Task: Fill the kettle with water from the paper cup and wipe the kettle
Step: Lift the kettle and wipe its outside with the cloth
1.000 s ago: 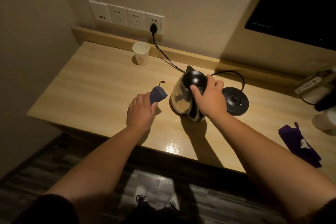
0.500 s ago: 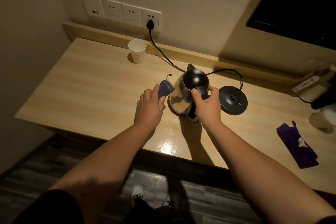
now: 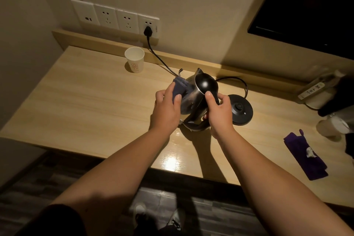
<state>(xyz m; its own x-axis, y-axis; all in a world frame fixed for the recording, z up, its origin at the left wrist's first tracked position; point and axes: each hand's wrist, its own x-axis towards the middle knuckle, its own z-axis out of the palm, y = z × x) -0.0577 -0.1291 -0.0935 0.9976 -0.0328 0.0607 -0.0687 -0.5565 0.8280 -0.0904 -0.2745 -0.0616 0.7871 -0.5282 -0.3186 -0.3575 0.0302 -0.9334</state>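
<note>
Steel kettle [image 3: 193,99] stands near the middle of the wooden table [image 3: 86,105], just left of its black base [image 3: 240,109]. My right hand [image 3: 219,114] is wrapped around the kettle's handle, thumb up by the lid. My left hand [image 3: 166,108] grips a blue cloth [image 3: 180,87] and presses it against the kettle's left side. Far left, by the wall, the paper cup [image 3: 134,62] stands upright, well apart from the kettle.

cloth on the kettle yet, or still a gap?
Touching. The head view shows the left hand pressing the blue cloth flat against the kettle side, no gap between them; the right hand grips the handle.
</note>
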